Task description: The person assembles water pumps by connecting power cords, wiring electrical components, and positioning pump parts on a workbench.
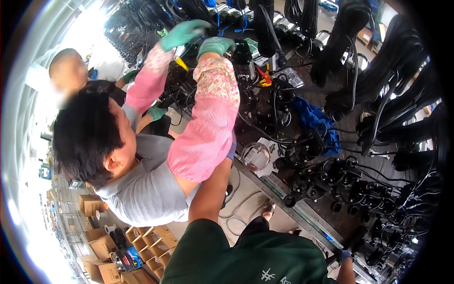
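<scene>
My left forearm reaches up from a dark green sleeve and passes behind a co-worker's pink striped sleeve (205,132). Only a bit of blue at the wrist of my left hand (231,150) shows; its fingers are hidden. Low at the right, my right hand (345,255), with blue at its wrist, is beside dark parts at the bench edge. Its fingers cannot be made out. Black round housings with cables (307,184) crowd the bench near it. A round clear-and-silver item (256,156) lies on white paper near the bench edge, close to my left wrist.
The co-worker's green-gloved hands (215,46) reach over the bench's far side. Another person (68,71) is at the far left. Coiled black cables (340,38) line the bench, with red-and-yellow pliers (264,77) and a blue cloth (314,123). Cardboard boxes (101,246) stand lower left.
</scene>
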